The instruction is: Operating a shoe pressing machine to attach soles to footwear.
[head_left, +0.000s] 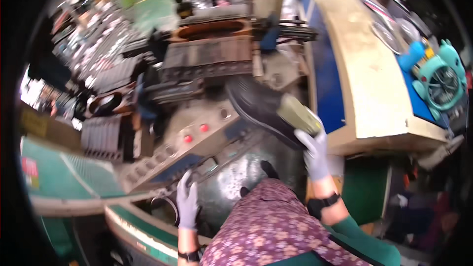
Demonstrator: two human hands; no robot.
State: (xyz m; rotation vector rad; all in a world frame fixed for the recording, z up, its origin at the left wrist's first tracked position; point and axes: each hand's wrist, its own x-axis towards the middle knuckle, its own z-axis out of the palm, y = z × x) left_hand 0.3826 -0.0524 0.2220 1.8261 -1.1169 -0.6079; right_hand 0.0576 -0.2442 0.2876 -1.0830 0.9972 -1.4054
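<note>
My right hand [313, 151], in a pale glove, grips a black shoe sole on an olive-green last [276, 111], held up over the machine. My left hand [187, 204], also gloved, rests on the metal edge of the machine [231, 177] near a round opening [165, 207]. A grey control panel with two red buttons [194, 134] lies between my hands, up and left. My floral-patterned clothing [268, 224] fills the lower middle.
A beige workbench edge [364, 69] with a blue surface runs along the right, carrying a small teal fan [441, 81]. Dark racks of moulds [207, 59] stand behind the machine. A green floor [64, 177] lies at the left.
</note>
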